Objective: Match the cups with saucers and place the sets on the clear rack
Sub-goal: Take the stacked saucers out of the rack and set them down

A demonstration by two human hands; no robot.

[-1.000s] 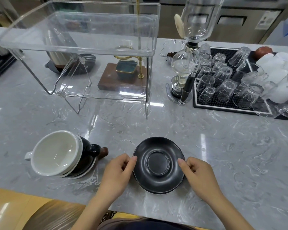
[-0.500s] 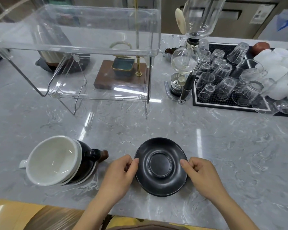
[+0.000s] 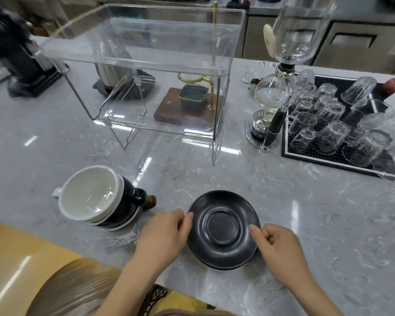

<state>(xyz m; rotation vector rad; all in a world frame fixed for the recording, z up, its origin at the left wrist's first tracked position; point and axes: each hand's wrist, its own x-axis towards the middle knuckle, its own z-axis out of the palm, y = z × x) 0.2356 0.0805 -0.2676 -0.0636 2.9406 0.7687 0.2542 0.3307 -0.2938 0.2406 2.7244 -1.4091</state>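
Both hands, left (image 3: 163, 233) and right (image 3: 277, 246), pinch opposite rims of the black saucer (image 3: 222, 229); stacked cups (image 3: 96, 198) sit left of them on the surface (image 3: 306, 213)

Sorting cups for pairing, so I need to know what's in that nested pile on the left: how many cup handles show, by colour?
White handle: 1
Black handle: 1
Brown handle: 1
Total: 3
Not counted: the black saucer gripped at its rim by the left hand and right hand.
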